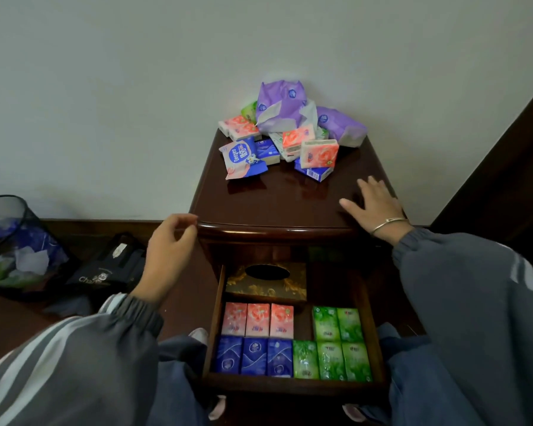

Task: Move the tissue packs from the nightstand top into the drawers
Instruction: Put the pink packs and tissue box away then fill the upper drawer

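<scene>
A heap of tissue packs [290,139] in purple, pink, blue and green lies at the back of the dark wooden nightstand top [277,198]. Below it a drawer [293,384] stands pulled out. Inside lie three pink packs [257,320], three blue packs [254,356] and several green packs [336,345] in neat rows. My right hand [374,204] rests flat on the top's right front part, fingers spread, holding nothing. My left hand [168,252] hovers by the top's left front corner, fingers loosely curled and empty.
A gold patterned tissue box [266,281] fills the drawer's back. A mesh waste bin [13,244] with wrappers stands on the floor at the left, a black bag [105,265] beside it. A dark wooden panel [505,167] rises at the right. My knees flank the drawer.
</scene>
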Tool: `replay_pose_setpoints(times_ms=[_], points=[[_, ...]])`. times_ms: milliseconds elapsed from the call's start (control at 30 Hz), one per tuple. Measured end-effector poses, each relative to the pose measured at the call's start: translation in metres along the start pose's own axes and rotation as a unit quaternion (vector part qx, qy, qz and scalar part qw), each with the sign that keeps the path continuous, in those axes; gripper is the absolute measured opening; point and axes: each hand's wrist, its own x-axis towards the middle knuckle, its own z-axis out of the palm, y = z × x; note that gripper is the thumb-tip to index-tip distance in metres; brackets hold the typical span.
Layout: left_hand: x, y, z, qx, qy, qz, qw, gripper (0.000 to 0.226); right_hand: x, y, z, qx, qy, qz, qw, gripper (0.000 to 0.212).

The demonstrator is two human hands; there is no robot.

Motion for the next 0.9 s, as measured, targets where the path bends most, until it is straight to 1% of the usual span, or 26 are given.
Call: replay_pose_setpoints(times_ms=[33, 100, 200, 300, 333, 400, 467, 533, 600, 667, 733, 833, 900], points=[[0.006, 0.008, 0.004, 0.010, -0.006, 0.023, 1.000, 0.020, 0.003, -0.003, 0.009, -0.035, -0.014, 0.012, 0.999, 0.072], [0.018, 0.022, 0.015, 0.035, -0.020, 0.068, 0.997, 0.019, 0.005, -0.005, 0.021, -0.081, 0.004, 0.018, 0.997, 0.071], [0.033, 0.043, 0.041, 0.047, -0.034, 0.136, 0.989, 0.018, 0.003, 0.000, 0.027, -0.092, 0.047, 0.011, 0.995, 0.069], [0.055, 0.074, 0.076, 0.049, -0.046, 0.218, 0.974, 0.019, 0.001, -0.001, 0.030, -0.083, 0.088, 0.007, 0.993, 0.063], [0.065, 0.086, 0.090, 0.059, -0.054, 0.242, 0.967, 0.023, 0.000, -0.002, 0.031, -0.076, 0.100, 0.006, 0.992, 0.061], [0.086, 0.108, 0.117, 0.093, -0.075, 0.267, 0.956, 0.042, 0.000, -0.002, 0.032, -0.069, 0.114, 0.008, 0.991, 0.058], [0.107, 0.126, 0.143, 0.132, -0.088, 0.265, 0.951, 0.066, 0.000, -0.001, 0.033, -0.070, 0.125, 0.010, 0.990, 0.056], [0.126, 0.138, 0.164, 0.163, -0.101, 0.239, 0.952, 0.087, -0.001, -0.001, 0.034, -0.066, 0.139, 0.007, 0.988, 0.056], [0.144, 0.143, 0.179, 0.205, -0.121, 0.206, 0.949, 0.103, -0.001, -0.002, 0.034, -0.063, 0.149, 0.008, 0.987, 0.055], [0.158, 0.141, 0.188, 0.264, -0.157, 0.183, 0.934, 0.114, -0.001, -0.001, 0.035, -0.064, 0.155, 0.008, 0.986, 0.055], [0.166, 0.137, 0.194, 0.297, -0.179, 0.174, 0.922, 0.121, -0.001, -0.001, 0.034, -0.062, 0.160, 0.007, 0.985, 0.056], [0.171, 0.132, 0.198, 0.297, -0.140, 0.180, 0.927, 0.119, -0.002, -0.001, 0.035, -0.061, 0.160, 0.006, 0.985, 0.057], [0.171, 0.131, 0.198, 0.288, -0.133, 0.184, 0.930, 0.116, -0.001, 0.000, 0.035, -0.058, 0.162, 0.005, 0.985, 0.057]])
